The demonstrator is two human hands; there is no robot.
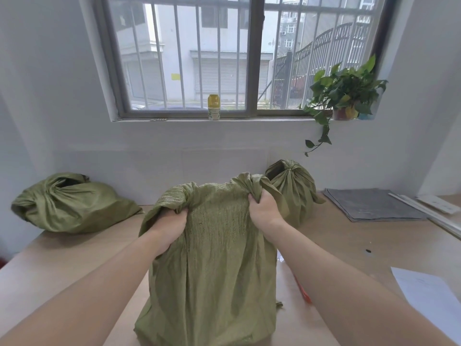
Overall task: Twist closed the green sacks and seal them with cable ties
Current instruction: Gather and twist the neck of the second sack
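Observation:
A green woven sack (214, 265) stands upright on the table in front of me, its mouth loose and ungathered. My left hand (168, 227) grips the cloth at the top left of the mouth. My right hand (264, 208) grips a bunch of cloth at the top right. A second green sack (72, 203) lies on its side at the far left with a gathered neck. A third green sack (291, 186) stands behind the right hand, its neck bunched at the top. No cable tie can be made out.
The wooden table (336, 245) carries a stack of grey sheets (371, 203) at the back right, white strips (434, 208) beside them and a white paper (429, 293) at the right edge. An orange-red object (303, 292) pokes out beside my right forearm. A yellow bottle (214, 107) and a potted plant (346, 96) stand on the windowsill.

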